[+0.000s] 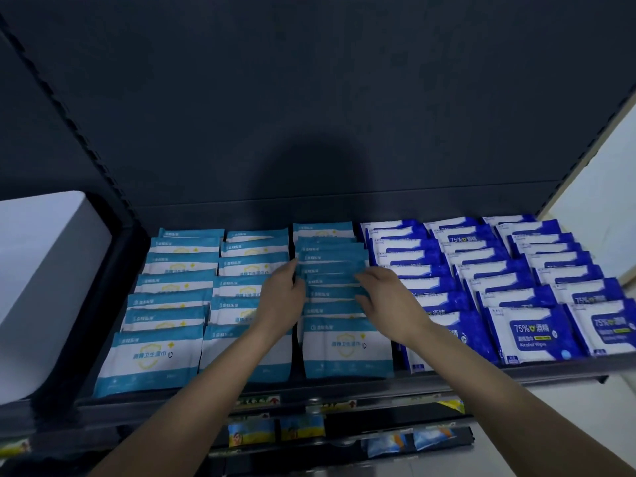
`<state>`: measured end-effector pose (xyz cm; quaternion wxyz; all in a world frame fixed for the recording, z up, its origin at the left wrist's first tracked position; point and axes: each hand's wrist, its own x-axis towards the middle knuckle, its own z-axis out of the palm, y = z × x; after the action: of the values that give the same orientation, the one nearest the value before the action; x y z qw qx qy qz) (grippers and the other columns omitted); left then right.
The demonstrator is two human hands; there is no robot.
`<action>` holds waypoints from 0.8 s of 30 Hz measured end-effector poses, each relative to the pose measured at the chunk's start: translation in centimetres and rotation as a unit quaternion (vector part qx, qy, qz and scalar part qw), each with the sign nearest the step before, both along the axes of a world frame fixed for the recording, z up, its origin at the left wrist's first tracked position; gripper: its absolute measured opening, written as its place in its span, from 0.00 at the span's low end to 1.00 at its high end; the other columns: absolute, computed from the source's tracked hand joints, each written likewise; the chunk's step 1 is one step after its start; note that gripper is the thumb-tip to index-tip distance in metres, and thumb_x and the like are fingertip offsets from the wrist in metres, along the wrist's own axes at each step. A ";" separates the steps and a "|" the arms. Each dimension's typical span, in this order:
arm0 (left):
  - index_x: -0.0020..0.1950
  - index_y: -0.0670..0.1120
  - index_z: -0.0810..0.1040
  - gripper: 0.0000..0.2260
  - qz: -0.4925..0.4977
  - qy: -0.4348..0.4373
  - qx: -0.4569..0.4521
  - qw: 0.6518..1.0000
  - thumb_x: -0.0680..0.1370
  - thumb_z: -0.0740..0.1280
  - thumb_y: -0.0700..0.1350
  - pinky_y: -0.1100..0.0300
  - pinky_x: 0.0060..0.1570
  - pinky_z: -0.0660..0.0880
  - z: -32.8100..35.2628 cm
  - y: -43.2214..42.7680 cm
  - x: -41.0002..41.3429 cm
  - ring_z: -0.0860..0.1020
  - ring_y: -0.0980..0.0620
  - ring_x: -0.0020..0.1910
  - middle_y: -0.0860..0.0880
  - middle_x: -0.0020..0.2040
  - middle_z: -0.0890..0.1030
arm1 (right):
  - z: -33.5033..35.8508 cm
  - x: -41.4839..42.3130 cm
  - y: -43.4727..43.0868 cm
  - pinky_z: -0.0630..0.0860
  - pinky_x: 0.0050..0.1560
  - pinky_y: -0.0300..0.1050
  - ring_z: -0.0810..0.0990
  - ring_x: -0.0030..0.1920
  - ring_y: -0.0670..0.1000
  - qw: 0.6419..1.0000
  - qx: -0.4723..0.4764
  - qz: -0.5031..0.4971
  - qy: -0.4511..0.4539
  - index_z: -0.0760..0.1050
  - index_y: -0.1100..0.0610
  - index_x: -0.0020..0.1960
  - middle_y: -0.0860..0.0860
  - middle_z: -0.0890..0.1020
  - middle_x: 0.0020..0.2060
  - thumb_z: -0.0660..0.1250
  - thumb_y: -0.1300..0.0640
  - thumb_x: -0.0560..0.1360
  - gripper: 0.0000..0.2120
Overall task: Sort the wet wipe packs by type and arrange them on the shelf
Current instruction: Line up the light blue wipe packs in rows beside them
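Note:
Light-blue-and-white wet wipe packs [151, 352] fill three overlapping rows on the left half of the dark shelf [344, 387]. Dark-blue-and-white alcohol wipe packs [533, 333] fill three rows on the right half. My left hand [282, 297] touches the left edge of the third light-blue row [335, 270], about midway back. My right hand [385, 297] holds the right edge of the same row, fingers lying over the packs. Both hands frame several packs between them.
A white box-like surface [44, 287] stands left of the shelf frame. The dark back panel [309, 115] rises behind the rows. Lower shelves hold small colourful packs [275, 432]. A pale wall [602, 201] lies to the right.

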<state>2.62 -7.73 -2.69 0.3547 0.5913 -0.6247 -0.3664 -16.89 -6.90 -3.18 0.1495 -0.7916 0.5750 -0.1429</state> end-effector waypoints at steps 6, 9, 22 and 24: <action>0.61 0.45 0.76 0.12 0.036 0.033 0.037 0.998 0.81 0.57 0.37 0.79 0.36 0.68 0.5 -2.1 -0.3 0.74 0.64 0.44 0.54 0.52 0.78 | 1.2 0.6 -4.5 0.66 0.56 0.35 0.73 0.59 0.55 0.999 0.022 -0.006 0.030 0.73 0.65 0.59 0.60 0.76 0.58 0.58 0.68 0.79 0.10; 0.67 0.41 0.73 0.14 0.055 -0.033 0.038 0.997 0.81 0.60 0.41 0.71 0.46 0.68 0.9 -3.7 -0.3 0.72 0.57 0.52 0.51 0.58 0.76 | 1.5 0.7 -6.8 0.70 0.48 0.40 0.75 0.54 0.56 0.998 0.040 -0.021 0.041 0.73 0.64 0.53 0.60 0.76 0.52 0.58 0.71 0.76 0.09; 0.41 0.43 0.75 0.06 0.070 -0.181 0.047 0.980 0.78 0.66 0.40 0.71 0.30 0.65 0.2 -5.5 0.8 0.73 0.56 0.41 0.51 0.41 0.76 | 0.6 1.1 -9.2 0.73 0.55 0.40 0.77 0.56 0.55 0.999 0.041 -0.010 0.023 0.75 0.60 0.64 0.59 0.76 0.59 0.60 0.66 0.79 0.15; 0.42 0.43 0.76 0.05 0.061 -0.175 0.025 0.982 0.78 0.67 0.40 0.72 0.30 0.64 0.3 -5.1 1.3 0.73 0.56 0.40 0.50 0.41 0.76 | 0.5 0.8 -8.5 0.68 0.50 0.35 0.76 0.54 0.55 1.000 -0.012 0.005 0.013 0.76 0.61 0.62 0.59 0.75 0.57 0.61 0.66 0.79 0.13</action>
<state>3.88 -12.79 -2.34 0.2466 0.6917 -0.6309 -0.2506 -16.09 -15.42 -2.64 0.1335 -0.7978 0.5713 -0.1390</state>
